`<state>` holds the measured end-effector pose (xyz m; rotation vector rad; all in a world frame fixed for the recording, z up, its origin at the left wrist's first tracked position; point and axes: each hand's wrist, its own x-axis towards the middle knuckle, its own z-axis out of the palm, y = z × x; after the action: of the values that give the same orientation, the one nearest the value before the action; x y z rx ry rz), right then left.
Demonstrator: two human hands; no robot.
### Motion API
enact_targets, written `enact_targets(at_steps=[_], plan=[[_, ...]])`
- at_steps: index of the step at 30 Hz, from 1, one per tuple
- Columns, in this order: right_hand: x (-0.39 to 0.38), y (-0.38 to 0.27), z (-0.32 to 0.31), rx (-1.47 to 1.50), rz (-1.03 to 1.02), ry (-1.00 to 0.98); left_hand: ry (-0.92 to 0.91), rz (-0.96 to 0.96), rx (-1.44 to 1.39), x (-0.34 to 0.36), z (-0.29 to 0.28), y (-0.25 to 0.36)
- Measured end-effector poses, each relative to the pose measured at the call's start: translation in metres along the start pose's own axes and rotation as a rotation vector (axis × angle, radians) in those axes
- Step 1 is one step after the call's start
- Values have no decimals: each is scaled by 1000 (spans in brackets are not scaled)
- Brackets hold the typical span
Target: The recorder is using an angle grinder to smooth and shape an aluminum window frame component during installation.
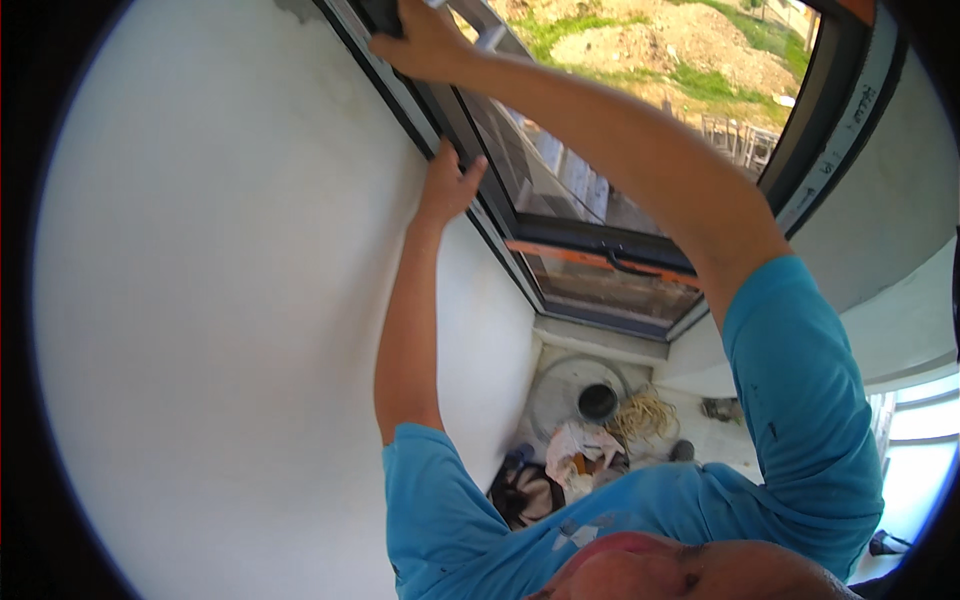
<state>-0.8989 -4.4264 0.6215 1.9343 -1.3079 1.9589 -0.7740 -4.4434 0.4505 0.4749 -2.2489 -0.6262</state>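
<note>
My left hand (450, 188) is raised against the left upright of a dark window frame (560, 228). Its thumb stands apart from the fingers, whose tips rest at the frame's edge beside the white wall. Higher up, my right hand (428, 45) reaches across the glass to the same upright. The right thumb spreads over a dark part of the frame, while the other fingers are partly cut off by the top of the picture. Neither hand shows a separate object in it. A black handle (628, 264) sits on the orange-taped crossbar (560, 252) below.
A white wall (230, 280) runs close along my left. On the floor below the window are a black bucket (598, 402), a coil of pale rope (645, 415), a plastic bag (580, 447) and dark cloth (525, 495). Earth mounds and grass show outside.
</note>
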Motion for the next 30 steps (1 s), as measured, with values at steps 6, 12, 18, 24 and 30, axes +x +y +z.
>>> enact_targets(at_steps=[6, 12, 18, 24, 30], plan=[[-13, -8, 3, 6, -128, 141, 25, -18, 61, -8, -2, 9], [-13, -13, -7, 52, -14, 96, -55, -63, 5, 2, -5, 5], [-7, 0, -11, 189, -28, 3, -103, -107, -1, 2, -8, 22], [-11, -2, -15, 275, 55, -85, -55, -41, 66, -1, -5, 22], [-3, 11, -12, 504, -73, -127, 13, -22, 129, -4, 9, 14]])
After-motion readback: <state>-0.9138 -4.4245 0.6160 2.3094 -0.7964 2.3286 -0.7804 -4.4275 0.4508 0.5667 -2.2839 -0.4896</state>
